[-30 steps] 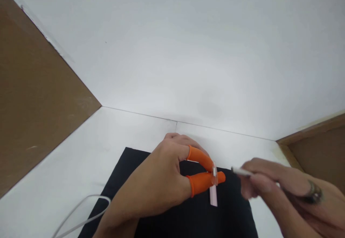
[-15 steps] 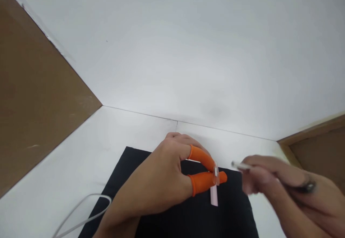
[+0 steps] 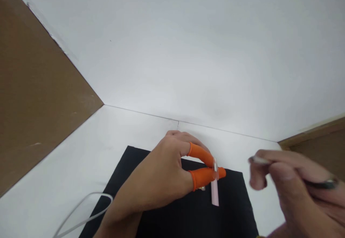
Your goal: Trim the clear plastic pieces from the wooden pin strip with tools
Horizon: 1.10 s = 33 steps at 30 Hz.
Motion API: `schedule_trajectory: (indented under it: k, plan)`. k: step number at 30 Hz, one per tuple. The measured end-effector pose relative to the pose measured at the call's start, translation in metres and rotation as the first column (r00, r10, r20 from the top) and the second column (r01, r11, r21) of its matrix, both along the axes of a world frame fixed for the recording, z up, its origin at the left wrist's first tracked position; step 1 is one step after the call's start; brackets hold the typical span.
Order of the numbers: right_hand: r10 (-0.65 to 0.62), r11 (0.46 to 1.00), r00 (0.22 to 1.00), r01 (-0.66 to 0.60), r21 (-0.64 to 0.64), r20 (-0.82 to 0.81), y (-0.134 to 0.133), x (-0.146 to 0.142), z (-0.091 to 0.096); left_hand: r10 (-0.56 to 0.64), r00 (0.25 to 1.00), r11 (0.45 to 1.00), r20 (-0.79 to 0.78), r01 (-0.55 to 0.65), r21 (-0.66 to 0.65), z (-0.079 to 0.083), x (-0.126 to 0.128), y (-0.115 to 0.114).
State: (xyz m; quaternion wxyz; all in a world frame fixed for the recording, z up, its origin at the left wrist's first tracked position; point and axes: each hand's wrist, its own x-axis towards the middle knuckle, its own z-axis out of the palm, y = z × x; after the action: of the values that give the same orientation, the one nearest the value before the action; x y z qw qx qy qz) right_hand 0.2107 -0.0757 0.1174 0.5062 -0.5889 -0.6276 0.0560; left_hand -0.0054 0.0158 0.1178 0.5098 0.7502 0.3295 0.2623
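My left hand (image 3: 167,173) wears orange finger covers on thumb and index finger. Those two fingertips pinch a small clear piece (image 3: 215,169), its exact kind unclear. Just below it, a pale pink strip (image 3: 215,195) lies over the black mat (image 3: 183,216), its upper end hidden by the fingers. A small shiny bit (image 3: 202,188) peeks out under the thumb. Off to the right, my right hand (image 3: 293,184) is closed around a slim pen-like tool (image 3: 261,161) with a pale front part; motion blurs it. The tool is apart from the clear piece.
A white cable (image 3: 88,195) loops at the lower left, over the mat's edge. White panel (image 3: 188,58) rises behind the white work surface (image 3: 129,126). Brown side walls stand at the left (image 3: 40,97) and right (image 3: 320,144).
My right hand has shifted right with the pen-like tool, away from the left hand, and turned slightly. My left hand keeps its pinch almost in place; a shiny bit now shows under its thumb.
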Motion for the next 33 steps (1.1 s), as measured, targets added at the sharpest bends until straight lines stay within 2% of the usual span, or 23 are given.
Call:
schedule_trajectory:
  k: [2, 3, 4, 6, 8, 10, 12, 15, 17, 18, 20, 22, 24, 26, 29, 30, 31, 33]
  plan:
    - [0.275, 0.959, 0.948, -0.259, -0.113, 0.161, 0.002, 0.003, 0.009, 0.006, 1.0, 1.0, 0.003, -0.006, 0.006, 0.001, 0.0, 0.001]
    - [0.351, 0.933, 0.921, -0.33, -0.142, 0.17, 0.003, 0.002, 0.011, 0.012, 1.0, 1.0, 0.005, -0.012, 0.012, 0.002, 0.0, 0.001]
    - [0.366, 0.928, 0.921, -0.349, -0.131, 0.133, 0.003, 0.0, 0.013, 0.017, 1.0, 1.0, 0.005, -0.018, 0.019, 0.003, -0.001, 0.001]
    - [0.237, 0.971, 0.971, -0.238, -0.019, -0.036, 0.006, -0.007, 0.009, 0.019, 1.0, 1.0, 0.006, -0.019, 0.016, 0.006, -0.003, 0.001]
    - [0.105, 0.991, 0.973, -0.084, 0.109, -0.207, 0.009, -0.014, 0.001, 0.015, 1.0, 1.0, 0.005, -0.015, -0.003, 0.009, -0.006, 0.001]
    - [0.072, 0.979, 0.951, -0.01, 0.203, -0.301, 0.011, -0.018, -0.008, 0.019, 1.0, 1.0, 0.01, -0.019, -0.014, 0.01, -0.009, 0.0]
    - [0.07, 0.971, 0.947, 0.007, 0.239, -0.313, 0.011, -0.016, -0.013, 0.034, 0.999, 0.999, 0.014, -0.034, -0.013, 0.01, -0.011, -0.001]
    - [0.138, 0.989, 0.978, -0.127, 0.077, -0.159, 0.006, -0.006, -0.01, 0.035, 0.999, 0.999, 0.022, -0.035, -0.008, 0.009, -0.01, 0.0]
    - [0.256, 0.965, 0.966, -0.257, -0.05, -0.029, 0.003, -0.001, -0.006, 0.027, 0.999, 1.0, 0.029, -0.027, -0.003, 0.008, -0.008, 0.001]
    - [0.283, 0.957, 0.959, -0.283, -0.065, -0.001, 0.003, 0.0, -0.006, 0.028, 0.999, 1.0, 0.033, -0.028, 0.0, 0.007, -0.007, 0.001]
    - [0.231, 0.973, 0.972, -0.231, 0.005, -0.049, 0.006, -0.002, -0.008, 0.03, 0.999, 1.0, 0.036, -0.03, 0.0, 0.007, -0.005, 0.001]
    - [0.102, 0.993, 0.979, -0.089, 0.077, -0.179, 0.011, -0.007, -0.012, 0.032, 0.999, 1.0, 0.036, -0.032, -0.001, 0.006, -0.003, 0.0]
    - [0.045, 0.997, 0.972, -0.028, 0.076, -0.232, 0.015, -0.009, -0.014, 0.032, 0.999, 1.0, 0.036, -0.032, 0.0, 0.006, -0.001, -0.001]
    - [0.084, 0.996, 0.981, -0.08, 0.033, -0.173, 0.015, -0.005, -0.01, 0.027, 0.999, 1.0, 0.039, -0.027, 0.008, 0.006, 0.0, -0.002]
    - [0.286, 0.955, 0.957, -0.281, -0.092, 0.043, 0.01, 0.004, 0.0, 0.021, 0.999, 1.0, 0.03, -0.021, 0.012, 0.006, 0.002, -0.002]
    - [0.323, 0.943, 0.942, -0.311, -0.122, 0.095, 0.008, 0.006, 0.003, 0.023, 0.999, 1.0, 0.026, -0.023, 0.013, 0.005, 0.002, -0.003]
    - [0.325, 0.942, 0.938, -0.309, -0.134, 0.118, 0.006, 0.007, 0.004, 0.024, 0.999, 1.0, 0.025, -0.025, 0.012, 0.005, 0.001, -0.003]
    - [0.198, 0.978, 0.979, -0.194, -0.071, 0.055, 0.003, 0.006, 0.001, 0.026, 0.999, 1.0, 0.027, -0.026, 0.011, 0.004, 0.001, -0.003]
